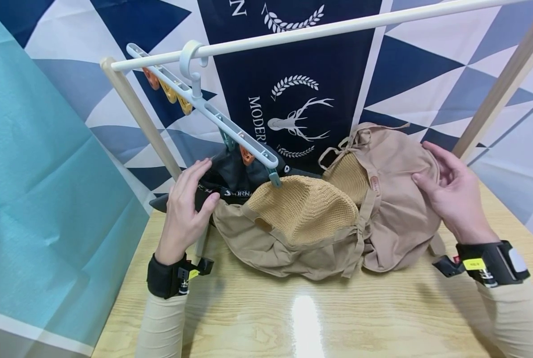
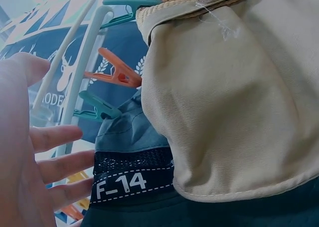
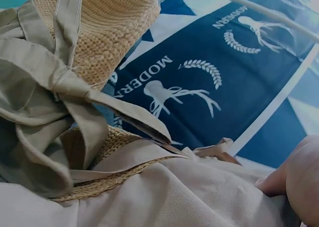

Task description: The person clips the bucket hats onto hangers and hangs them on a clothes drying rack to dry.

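My right hand (image 1: 456, 196) pinches the edge of a beige sun hat (image 1: 405, 184) with a woven straw crown, thumb on the brim's face. My left hand (image 1: 186, 209), fingers spread, is beside a dark cap (image 1: 230, 171) and the left edge of another beige sun hat (image 1: 284, 253). That hat's straw crown hangs from a green clip (image 1: 274, 178) at the near end of a pale clip hanger (image 1: 230, 127). In the left wrist view, a green clip (image 2: 97, 107) grips the dark cap, whose band (image 2: 132, 179) reads "F_14".
The hanger hooks over a white rod (image 1: 311, 34) on wooden posts (image 1: 143, 117). Orange and yellow clips (image 1: 168, 92) line its far end. Below is a wood-grain table (image 1: 248, 318); a patterned cloth (image 1: 427, 64) hangs behind, and a teal one (image 1: 38, 199) at left.
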The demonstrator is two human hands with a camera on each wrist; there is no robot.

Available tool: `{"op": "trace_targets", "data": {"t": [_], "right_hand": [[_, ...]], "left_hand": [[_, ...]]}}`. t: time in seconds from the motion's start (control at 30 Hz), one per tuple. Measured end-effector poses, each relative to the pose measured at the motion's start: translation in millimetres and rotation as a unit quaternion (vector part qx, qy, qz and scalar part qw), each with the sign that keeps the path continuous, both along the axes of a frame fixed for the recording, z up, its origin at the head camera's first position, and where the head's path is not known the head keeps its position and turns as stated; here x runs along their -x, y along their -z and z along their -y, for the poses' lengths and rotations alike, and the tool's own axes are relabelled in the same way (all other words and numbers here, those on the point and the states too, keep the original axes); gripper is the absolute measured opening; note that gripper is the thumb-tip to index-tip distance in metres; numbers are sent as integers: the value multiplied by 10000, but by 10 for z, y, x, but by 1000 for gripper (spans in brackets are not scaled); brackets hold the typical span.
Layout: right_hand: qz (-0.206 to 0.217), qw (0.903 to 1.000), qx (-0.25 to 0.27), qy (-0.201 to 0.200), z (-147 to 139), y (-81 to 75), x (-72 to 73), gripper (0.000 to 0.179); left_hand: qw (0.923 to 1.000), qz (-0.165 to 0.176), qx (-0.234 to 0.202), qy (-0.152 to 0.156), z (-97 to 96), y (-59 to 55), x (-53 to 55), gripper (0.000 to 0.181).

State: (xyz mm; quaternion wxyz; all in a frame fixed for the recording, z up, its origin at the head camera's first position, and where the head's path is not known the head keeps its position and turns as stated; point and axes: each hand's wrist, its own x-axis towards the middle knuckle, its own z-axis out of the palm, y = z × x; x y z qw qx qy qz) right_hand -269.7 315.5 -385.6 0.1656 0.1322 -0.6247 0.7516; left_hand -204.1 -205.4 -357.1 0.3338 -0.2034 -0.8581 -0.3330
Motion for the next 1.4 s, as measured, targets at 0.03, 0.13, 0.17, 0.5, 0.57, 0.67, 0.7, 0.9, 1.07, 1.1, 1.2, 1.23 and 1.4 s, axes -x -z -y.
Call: {"op": "trace_targets", "data": {"t": [0.03,0.13,0.17,0.5,0.57,0.67,0.7,0.9,1.07,1.1,1.2,1.23,1.4], "right_hand": [[-69,10000,29,53,5,-25,-15,70],[-340,9992,151,109,14,-83,-55,71],[-414,9989,185,138,17,-98,-66,71],[-703,9936,533,702,20,-195,-113,70],[-698,9932,548,757,21,-205,-120,70],[-705,9928,476,847,14,-218,-133,68],[-732,9925,466,859,9,-221,-136,68],[-979,9881,619,1008,-33,-281,-173,65],[-1247,9798,1131,1077,-34,-375,-202,64],[-1329,9785,1170,1059,-34,-386,-207,64],[-1480,9762,1106,1140,-40,-424,-231,63],[-1517,9752,1117,1158,-44,-438,-241,63],[-1391,9676,1856,994,-91,-513,-298,65]], "left_hand": [[10000,3,4,-3,-2,0,-1,82],[10000,27,7,-3,-6,5,0,81],[10000,33,8,-4,-6,8,2,81],[10000,60,-8,6,-12,24,16,76],[10000,87,-1,6,-17,19,15,77],[9999,107,20,8,-26,14,15,80],[9999,114,26,10,-28,12,15,81],[9999,162,38,-1,-26,22,12,75],[9999,138,48,-21,-25,26,16,80],[9999,131,45,-25,-25,27,16,80],[9999,105,35,-26,-22,30,12,78],[9999,101,36,-27,-21,32,10,78],[9999,103,43,-42,-23,28,10,73]]}}
